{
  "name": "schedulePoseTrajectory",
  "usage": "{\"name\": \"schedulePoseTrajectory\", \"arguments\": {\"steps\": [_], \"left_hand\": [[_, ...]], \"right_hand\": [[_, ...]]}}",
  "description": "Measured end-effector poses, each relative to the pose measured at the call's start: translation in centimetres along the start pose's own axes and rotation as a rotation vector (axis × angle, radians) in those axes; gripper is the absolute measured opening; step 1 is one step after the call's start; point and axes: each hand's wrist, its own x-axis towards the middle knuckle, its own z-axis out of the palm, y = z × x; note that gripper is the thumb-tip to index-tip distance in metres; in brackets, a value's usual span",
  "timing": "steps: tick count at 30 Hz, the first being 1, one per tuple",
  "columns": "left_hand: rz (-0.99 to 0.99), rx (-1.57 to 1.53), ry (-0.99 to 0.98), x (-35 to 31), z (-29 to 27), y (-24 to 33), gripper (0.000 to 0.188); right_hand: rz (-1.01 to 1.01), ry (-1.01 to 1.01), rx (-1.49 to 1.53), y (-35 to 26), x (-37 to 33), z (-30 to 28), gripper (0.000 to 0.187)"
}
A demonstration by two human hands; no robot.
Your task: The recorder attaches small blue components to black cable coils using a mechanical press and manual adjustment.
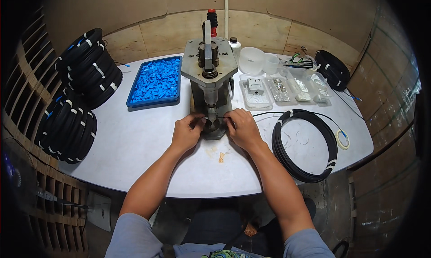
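Observation:
A metal bench press (194,85) stands at the middle of the table, its ram pointing down at a small base. My left hand (187,132) is closed in a pinch at the left side of that base, on something too small to make out. On the other side, my right hand (244,127) pinches a thin black cable (269,113). The cable leads right, to a coil of black cable (277,146) bound with white ties. Its end between my hands, under the ram, is mostly hidden by my fingers and the press.
A dark blue tray (178,99) of small blue parts lies left of the press. Tied black coils (67,130) are stacked at the far left. Clear containers (279,89) of small parts, a white tub (251,61) and a tape roll (343,140) sit right.

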Motion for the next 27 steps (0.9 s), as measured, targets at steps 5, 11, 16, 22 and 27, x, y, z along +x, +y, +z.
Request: {"name": "schedulePoseTrajectory", "arguments": {"steps": [5, 11, 16, 22, 27], "left_hand": [[-0.007, 0.02, -0.003, 0.08, -0.1, -0.12, 0.022], [0.008, 0.027, 0.003, 0.13, -0.03, -0.48, 0.022], [-0.007, 0.011, 0.0, 0.11, -0.02, -0.28, 0.022], [-0.007, 0.027, -0.01, 0.1, -0.11, -0.02, 0.022], [0.021, -0.013, 0.007, 0.14, -0.03, -0.6, 0.022]], "right_hand": [[0.005, -0.012, -0.013, -0.13, 0.08, 0.01, 0.011], [-0.005, -0.001, -0.032, -0.1, 0.08, 0.13, 0.01], [-0.001, 0.006, -0.033, -0.1, 0.04, 0.04, 0.009], [0.007, 0.008, -0.027, -0.07, -0.01, -0.07, 0.009], [0.015, -0.001, -0.021, -0.01, -0.03, -0.03, 0.011]]}}
